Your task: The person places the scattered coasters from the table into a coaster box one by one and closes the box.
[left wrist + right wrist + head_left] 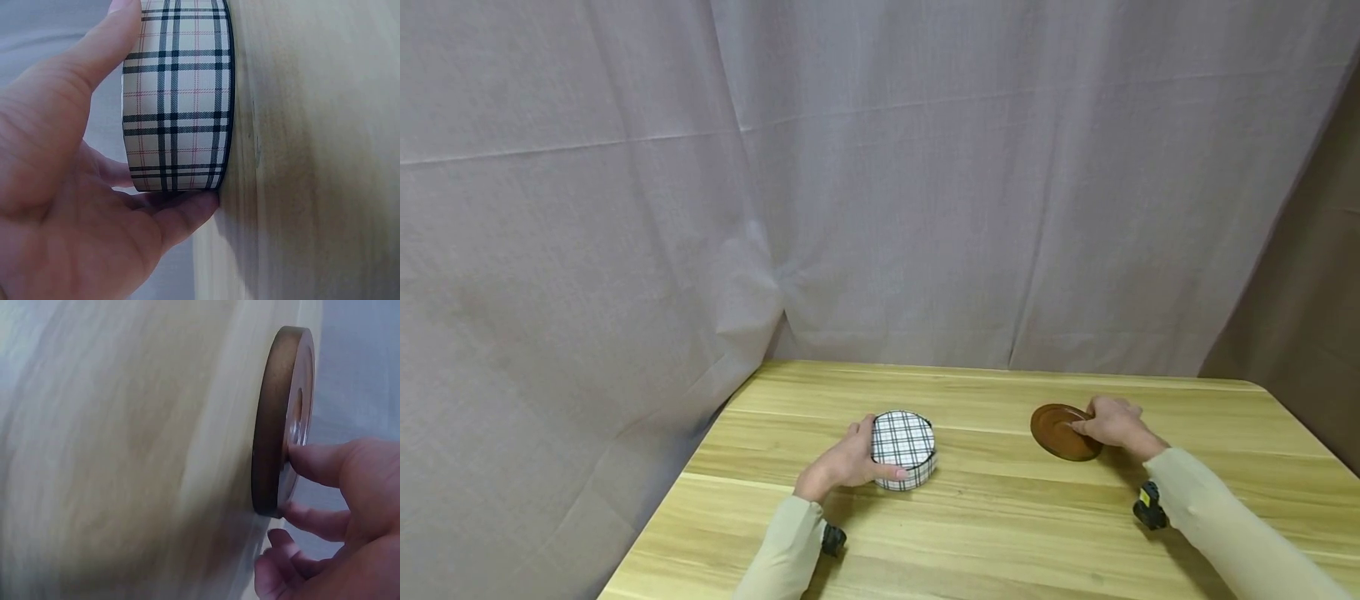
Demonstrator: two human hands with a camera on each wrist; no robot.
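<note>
On the left of the table, my left hand [844,462] grips a round case [904,439] in white-and-black plaid with a flat top. In the left wrist view, the thumb lies along the near side of the plaid case [178,94], and the other fingers reach round its far side and base. Farther right, my right hand [1116,423] pinches the near right edge of a brown round wooden saucer [1054,430]. The right wrist view shows the thumb on the saucer's [275,412] recessed face and a finger at its rim; whether it touches the table there, I cannot tell.
Both things are on a light wooden table [985,517], with a stretch of bare wood between them. Grey cloth [910,208] hangs behind the table and along its left side. Brown cloth [1300,292] hangs on the right.
</note>
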